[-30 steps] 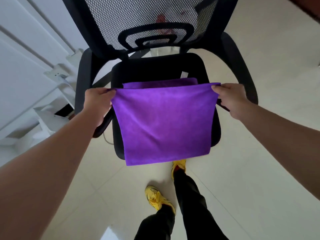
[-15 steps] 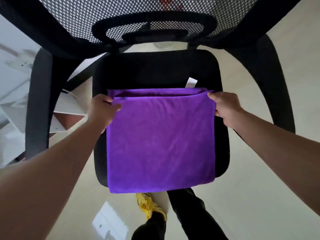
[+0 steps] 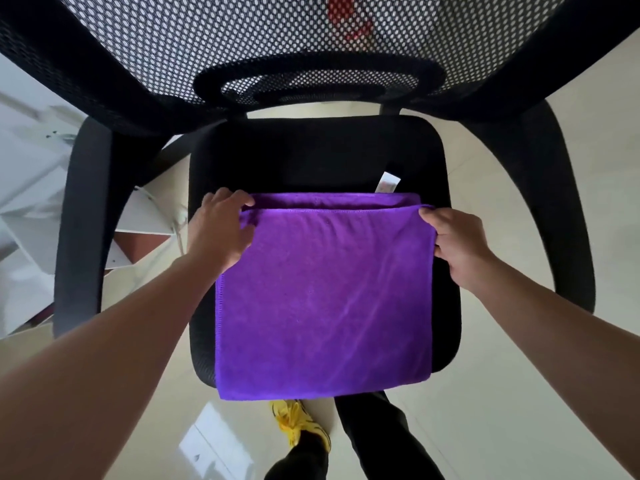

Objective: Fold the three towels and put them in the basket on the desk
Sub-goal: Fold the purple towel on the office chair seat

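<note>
A purple towel [image 3: 322,299] lies folded in half on the black seat [image 3: 311,157] of an office chair, its near edge hanging over the seat's front. The top layer's far edge sits a little short of the bottom layer's. A white label [image 3: 388,182] sticks out at the far right corner. My left hand [image 3: 221,230] rests on the far left corner, fingers loosened and spread. My right hand [image 3: 457,240] pinches the far right corner of the top layer. No basket, desk or other towels are in view.
The chair's mesh backrest [image 3: 277,46] rises just beyond the seat, and black armrests [image 3: 83,216] curve down on both sides. White furniture parts [image 3: 31,174] stand at the left. My legs and a yellow shoe [image 3: 298,424] are on the pale tiled floor below the seat.
The towel was held up in the air by its two top corners, then came down flat onto the seat. My left hand has loosened its pinch and now rests on the corner.
</note>
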A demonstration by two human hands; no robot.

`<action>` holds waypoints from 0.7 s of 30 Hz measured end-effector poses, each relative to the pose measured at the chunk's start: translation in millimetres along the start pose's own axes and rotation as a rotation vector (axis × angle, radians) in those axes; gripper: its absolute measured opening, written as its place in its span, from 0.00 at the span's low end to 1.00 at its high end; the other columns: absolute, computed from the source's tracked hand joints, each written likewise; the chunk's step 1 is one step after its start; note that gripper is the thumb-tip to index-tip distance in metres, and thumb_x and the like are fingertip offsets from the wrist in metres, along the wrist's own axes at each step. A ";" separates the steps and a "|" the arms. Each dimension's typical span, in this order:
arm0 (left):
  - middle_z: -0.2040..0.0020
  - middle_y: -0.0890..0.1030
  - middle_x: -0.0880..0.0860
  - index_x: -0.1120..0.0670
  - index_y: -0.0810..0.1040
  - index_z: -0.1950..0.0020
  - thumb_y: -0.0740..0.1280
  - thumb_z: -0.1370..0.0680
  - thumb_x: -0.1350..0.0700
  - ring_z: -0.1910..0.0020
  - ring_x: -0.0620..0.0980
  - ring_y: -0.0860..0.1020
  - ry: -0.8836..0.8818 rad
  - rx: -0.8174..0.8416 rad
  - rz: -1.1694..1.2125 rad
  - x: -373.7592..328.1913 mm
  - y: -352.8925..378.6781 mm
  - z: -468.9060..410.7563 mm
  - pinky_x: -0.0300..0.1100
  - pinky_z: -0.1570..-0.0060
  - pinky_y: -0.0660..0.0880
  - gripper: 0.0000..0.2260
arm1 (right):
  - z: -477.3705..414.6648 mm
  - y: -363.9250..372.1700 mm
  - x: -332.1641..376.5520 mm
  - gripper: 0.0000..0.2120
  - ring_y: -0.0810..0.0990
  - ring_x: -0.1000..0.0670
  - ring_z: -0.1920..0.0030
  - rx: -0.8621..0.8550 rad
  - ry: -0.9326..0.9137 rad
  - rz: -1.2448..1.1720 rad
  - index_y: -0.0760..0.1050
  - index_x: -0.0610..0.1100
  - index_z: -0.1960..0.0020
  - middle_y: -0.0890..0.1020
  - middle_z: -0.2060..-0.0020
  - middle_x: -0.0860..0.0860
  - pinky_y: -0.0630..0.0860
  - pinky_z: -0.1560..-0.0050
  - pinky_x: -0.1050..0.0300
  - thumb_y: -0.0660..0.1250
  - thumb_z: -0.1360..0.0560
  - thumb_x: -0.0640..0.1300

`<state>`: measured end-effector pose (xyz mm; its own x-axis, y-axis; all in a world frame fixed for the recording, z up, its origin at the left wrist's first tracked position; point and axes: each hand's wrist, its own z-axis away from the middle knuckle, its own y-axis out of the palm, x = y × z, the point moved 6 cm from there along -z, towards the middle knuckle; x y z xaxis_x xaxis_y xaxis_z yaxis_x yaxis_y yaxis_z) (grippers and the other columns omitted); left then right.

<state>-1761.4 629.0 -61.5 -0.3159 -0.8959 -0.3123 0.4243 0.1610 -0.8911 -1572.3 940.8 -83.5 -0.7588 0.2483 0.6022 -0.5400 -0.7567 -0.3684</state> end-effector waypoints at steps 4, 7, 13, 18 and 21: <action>0.49 0.79 0.58 0.48 0.78 0.46 0.72 0.31 0.50 0.48 0.62 0.74 -0.124 0.125 -0.034 16.1 10.8 -9.7 0.52 0.48 0.73 0.14 | -1.7 -1.7 3.7 0.23 0.70 0.47 0.62 0.003 -0.019 -0.014 0.75 0.37 0.62 0.71 0.64 0.46 0.69 0.60 0.49 0.72 0.37 0.58; 0.53 0.80 0.57 0.53 0.81 0.52 0.75 0.32 0.52 0.51 0.58 0.76 -0.153 0.151 0.125 21.5 1.3 -10.4 0.46 0.53 0.73 0.11 | -3.0 -6.8 8.3 0.29 0.66 0.46 0.61 0.001 -0.052 -0.033 0.69 0.34 0.61 0.68 0.63 0.47 0.66 0.60 0.49 0.72 0.38 0.60; 0.62 0.78 0.57 0.55 0.81 0.59 0.75 0.30 0.61 0.62 0.52 0.76 -0.403 0.184 0.734 41.9 -23.6 -12.8 0.47 0.55 0.74 0.04 | -5.7 -3.1 19.0 0.21 0.64 0.46 0.64 -0.031 -0.133 0.001 0.66 0.44 0.70 0.65 0.67 0.44 0.62 0.62 0.50 0.68 0.25 0.54; 0.71 0.79 0.49 0.53 0.78 0.62 0.73 0.27 0.60 0.75 0.42 0.76 -0.515 0.097 0.840 48.1 1.3 -33.8 0.38 0.67 0.76 0.06 | -29.9 9.8 18.0 0.18 0.66 0.51 0.69 -0.093 -0.148 0.187 0.72 0.42 0.66 0.69 0.70 0.49 0.65 0.71 0.61 0.65 0.21 0.50; 0.70 0.80 0.48 0.52 0.78 0.64 0.75 0.29 0.57 0.73 0.43 0.77 -0.591 0.034 0.876 58.6 17.3 -42.7 0.40 0.65 0.78 0.07 | -42.8 11.3 20.3 0.20 0.69 0.48 0.67 -0.159 -0.202 0.277 0.75 0.33 0.61 0.72 0.69 0.45 0.66 0.65 0.54 0.67 0.23 0.51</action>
<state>-1808.8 596.9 -109.3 0.5714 -0.5332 -0.6239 0.3308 0.8453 -0.4196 -1609.4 963.1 -105.7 -0.8058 -0.0889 0.5855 -0.3859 -0.6712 -0.6329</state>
